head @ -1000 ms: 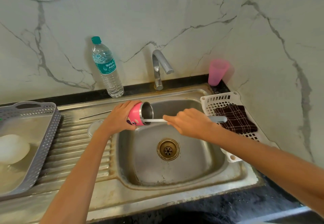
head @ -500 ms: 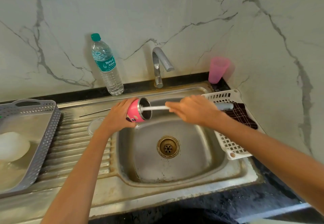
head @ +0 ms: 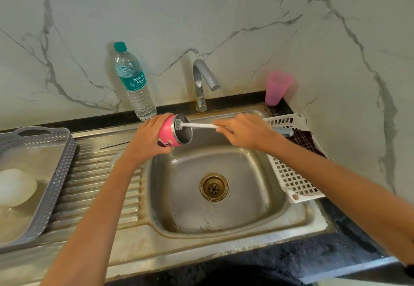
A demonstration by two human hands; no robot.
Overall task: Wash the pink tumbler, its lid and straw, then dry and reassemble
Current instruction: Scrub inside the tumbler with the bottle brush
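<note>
the pink tumbler (head: 167, 131) is held on its side above the back left corner of the sink (head: 264, 214), its steel-rimmed mouth turned to the right; the left hand (head: 146, 139) grips it round the body with curled fingers; the bristle head of a bottle brush (head: 198, 125) sits just inside the upper rim of the mouth; the brush's white shaft runs right into the right hand (head: 246, 131), whose curled fingers close round it, and the grey handle end pokes out past that hand; on the ribbed drainboard left of the basin a thin metal rod (head: 115, 144) lies flat, and beneath the left wrist a clear round thing (head: 115, 159) shows only in part, too hidden to tell what it is; the drain (head: 214, 187) sits in the middle of the basin; behind the sink the tap (head: 202, 84) stands with its spout over the basin, a water bottle (head: 134, 84) with a green cap upright to its left and a pink cup (head: 276, 87) upside down to its right; a white basket (head: 293, 180) rests on the sink's right edge with a dark checked cloth (head: 308, 140) in it; a grey tray (head: 57, 162) lies at the far left of the drainboard, holding a white rounded thing (head: 15, 187); the dark tabletop (head: 291, 256) runs along the near edge
</note>
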